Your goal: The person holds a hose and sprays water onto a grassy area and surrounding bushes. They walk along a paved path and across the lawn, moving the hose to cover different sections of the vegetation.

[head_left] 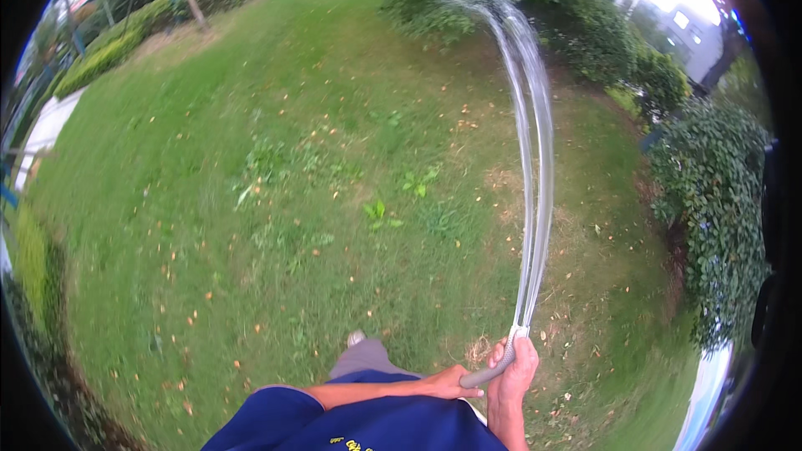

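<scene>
the right hand (516, 367), at the near right, curls its fingers around the gray hose (480, 378) by its mouth. just to the left, the left hand (444, 383) closes around the same hose, thumb and fingers on either side. split streams of water (543, 142) arch over the grass (334, 200) toward far bushes (576, 25).

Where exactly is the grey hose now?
At the lower right of the head view: the hose runs between the left hand and right hand, below the water jets.
</scene>
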`<state>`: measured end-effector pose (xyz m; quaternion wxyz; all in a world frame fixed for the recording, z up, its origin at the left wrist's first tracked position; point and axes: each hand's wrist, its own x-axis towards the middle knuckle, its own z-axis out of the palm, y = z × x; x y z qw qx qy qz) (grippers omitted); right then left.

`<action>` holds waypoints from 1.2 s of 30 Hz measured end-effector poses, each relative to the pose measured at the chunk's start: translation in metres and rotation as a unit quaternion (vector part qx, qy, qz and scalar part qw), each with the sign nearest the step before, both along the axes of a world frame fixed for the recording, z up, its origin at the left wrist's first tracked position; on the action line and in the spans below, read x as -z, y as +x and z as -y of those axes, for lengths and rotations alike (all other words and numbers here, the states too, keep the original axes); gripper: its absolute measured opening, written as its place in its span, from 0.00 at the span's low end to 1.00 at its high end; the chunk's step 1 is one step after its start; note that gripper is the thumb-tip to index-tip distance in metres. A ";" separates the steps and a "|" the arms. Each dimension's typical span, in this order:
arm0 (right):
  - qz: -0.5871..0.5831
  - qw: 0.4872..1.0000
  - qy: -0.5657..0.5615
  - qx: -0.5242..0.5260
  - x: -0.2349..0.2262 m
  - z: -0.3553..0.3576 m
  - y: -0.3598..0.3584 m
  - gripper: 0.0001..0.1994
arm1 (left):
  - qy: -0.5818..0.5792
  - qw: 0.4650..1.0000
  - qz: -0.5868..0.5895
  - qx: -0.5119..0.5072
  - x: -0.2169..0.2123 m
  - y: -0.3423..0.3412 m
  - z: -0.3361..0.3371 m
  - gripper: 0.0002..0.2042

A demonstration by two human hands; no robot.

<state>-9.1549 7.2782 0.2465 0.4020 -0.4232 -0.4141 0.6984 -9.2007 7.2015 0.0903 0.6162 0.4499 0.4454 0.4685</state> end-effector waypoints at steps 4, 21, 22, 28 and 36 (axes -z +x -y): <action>-0.007 1.000 -0.023 0.013 -0.013 -0.009 -0.073 0.11 | 0.000 1.000 -0.011 -0.020 -0.017 -0.077 -0.006 0.20; -0.110 0.966 -0.147 -0.184 0.042 -0.111 -0.484 0.10 | -0.166 0.962 -0.022 -0.215 0.011 -0.474 -0.063 0.15; -0.108 0.963 -0.149 -0.199 0.041 -0.120 -0.504 0.10 | -0.173 0.962 -0.015 -0.210 0.014 -0.493 -0.073 0.15; -0.097 0.973 -0.147 -0.147 0.034 -0.165 -0.609 0.10 | -0.185 0.970 -0.017 -0.156 -0.004 -0.606 -0.119 0.13; -0.117 0.989 -0.086 -0.002 0.044 -0.203 -0.745 0.12 | -0.149 0.987 -0.030 -0.045 0.007 -0.765 -0.174 0.15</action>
